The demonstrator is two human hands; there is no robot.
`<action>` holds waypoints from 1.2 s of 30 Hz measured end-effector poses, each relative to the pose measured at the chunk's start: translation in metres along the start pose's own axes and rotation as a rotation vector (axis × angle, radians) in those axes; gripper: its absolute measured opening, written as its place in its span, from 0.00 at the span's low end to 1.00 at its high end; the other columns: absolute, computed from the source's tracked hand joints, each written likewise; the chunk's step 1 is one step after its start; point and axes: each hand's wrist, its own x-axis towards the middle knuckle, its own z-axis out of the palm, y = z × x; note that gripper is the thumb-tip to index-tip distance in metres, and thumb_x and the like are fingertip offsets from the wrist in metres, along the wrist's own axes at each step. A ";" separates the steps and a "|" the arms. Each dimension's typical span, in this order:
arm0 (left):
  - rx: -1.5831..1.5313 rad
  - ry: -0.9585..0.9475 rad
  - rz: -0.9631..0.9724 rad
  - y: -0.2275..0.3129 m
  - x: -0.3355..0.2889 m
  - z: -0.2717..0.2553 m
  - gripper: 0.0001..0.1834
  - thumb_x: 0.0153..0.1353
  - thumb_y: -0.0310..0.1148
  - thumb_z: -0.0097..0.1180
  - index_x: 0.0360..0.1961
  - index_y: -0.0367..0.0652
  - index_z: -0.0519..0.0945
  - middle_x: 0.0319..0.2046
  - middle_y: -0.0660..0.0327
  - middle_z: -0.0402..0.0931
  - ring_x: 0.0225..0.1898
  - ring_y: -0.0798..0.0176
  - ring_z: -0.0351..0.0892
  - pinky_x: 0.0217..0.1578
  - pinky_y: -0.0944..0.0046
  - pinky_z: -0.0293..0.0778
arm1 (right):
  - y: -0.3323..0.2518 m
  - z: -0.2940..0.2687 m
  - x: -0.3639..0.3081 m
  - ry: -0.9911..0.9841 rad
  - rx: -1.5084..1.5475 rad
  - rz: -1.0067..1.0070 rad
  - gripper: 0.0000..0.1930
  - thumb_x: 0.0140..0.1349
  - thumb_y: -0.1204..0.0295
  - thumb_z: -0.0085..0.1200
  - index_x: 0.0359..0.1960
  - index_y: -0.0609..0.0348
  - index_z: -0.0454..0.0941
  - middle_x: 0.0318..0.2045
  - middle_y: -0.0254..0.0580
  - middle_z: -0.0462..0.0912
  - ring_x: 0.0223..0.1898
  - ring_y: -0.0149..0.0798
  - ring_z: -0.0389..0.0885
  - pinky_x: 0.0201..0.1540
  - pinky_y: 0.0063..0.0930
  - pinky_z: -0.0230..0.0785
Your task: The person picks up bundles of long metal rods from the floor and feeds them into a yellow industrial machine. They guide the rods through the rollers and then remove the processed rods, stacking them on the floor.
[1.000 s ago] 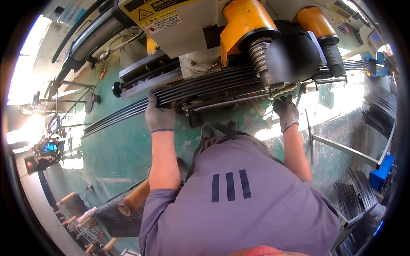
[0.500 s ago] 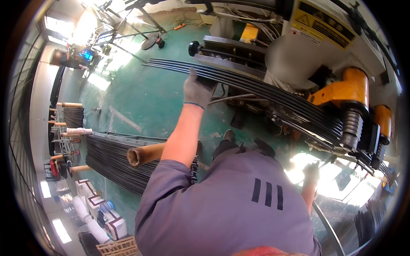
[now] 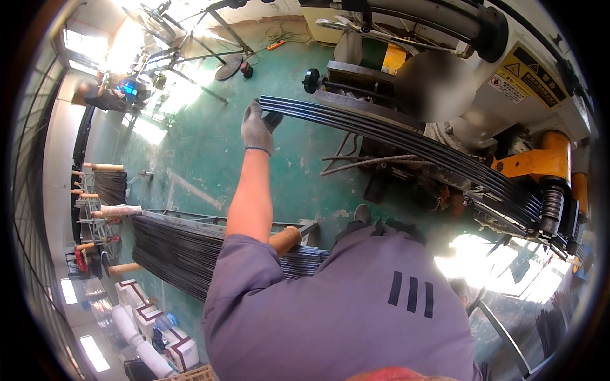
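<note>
My left hand (image 3: 257,130), in a grey work glove, is closed around the left ends of several long black metal bars (image 3: 356,120). The bars lie side by side and slope down to the right, across the front of a machine (image 3: 381,105). Their far right part passes beside an orange clamp-like piece (image 3: 537,162) with a dark coil spring (image 3: 551,213) under it. Of my right hand (image 3: 458,287) only a blurred bit shows past my grey shirt, low on the right; its fingers are hidden.
Behind my left arm, a rack (image 3: 197,219) with cardboard tubes (image 3: 286,240) bears many black bars (image 3: 171,251). White boxes (image 3: 183,350) stand at the lower left. A metal stand (image 3: 222,32) is at the back. Another person (image 3: 111,95) is far left. The floor (image 3: 203,146) is green.
My left hand has slid left along the bars to their ends. My right hand, seen more fully before, is now mostly hidden by my shirt. The view has shifted a little.
</note>
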 end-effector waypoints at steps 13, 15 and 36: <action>-0.159 -0.219 -0.175 0.016 0.013 -0.013 0.29 0.83 0.50 0.41 0.73 0.40 0.65 0.60 0.48 0.74 0.60 0.41 0.79 0.62 0.34 0.77 | 0.024 0.046 0.067 0.196 0.010 0.043 0.14 0.74 0.58 0.53 0.52 0.47 0.85 0.53 0.33 0.86 0.59 0.43 0.81 0.53 0.35 0.79; -0.151 -0.263 -0.200 0.005 0.019 0.008 0.28 0.83 0.51 0.42 0.72 0.45 0.66 0.59 0.49 0.75 0.60 0.41 0.79 0.62 0.34 0.77 | 0.003 0.052 0.050 0.165 0.097 0.049 0.14 0.75 0.57 0.50 0.52 0.47 0.83 0.52 0.36 0.85 0.57 0.44 0.80 0.54 0.36 0.77; -0.367 0.086 -0.166 -0.043 -0.028 0.041 0.42 0.80 0.61 0.36 0.71 0.29 0.68 0.71 0.40 0.69 0.74 0.39 0.65 0.76 0.38 0.59 | 0.112 0.070 0.068 0.643 2.796 0.688 0.19 0.74 0.57 0.61 0.48 0.64 0.81 0.32 0.45 0.87 0.26 0.40 0.83 0.27 0.35 0.74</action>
